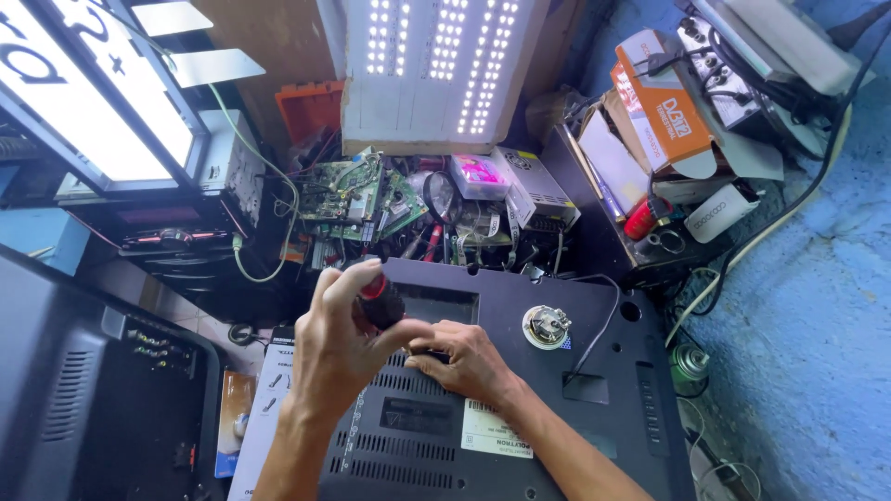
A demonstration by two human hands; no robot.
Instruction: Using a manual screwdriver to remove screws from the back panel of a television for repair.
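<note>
A black television lies face down, its vented plastic back cover (566, 417) toward me. My left hand (339, 348) is wrapped around a screwdriver with a black and red handle (380, 299), held upright over the cover. My right hand (464, 357) rests on the cover just right of it, fingertips pinched at the screwdriver's shaft near the tip. A round metal solder reel (546, 326) stands on the cover to the right, next to a thin black cable (601, 320).
Green circuit boards (357, 195), tools and a silver power supply (538, 190) clutter the bench behind. An LED panel (436, 65) leans at the back, a lit sign (88, 102) at the left. An orange box (664, 107) sits right. Another black set (83, 390) stands left.
</note>
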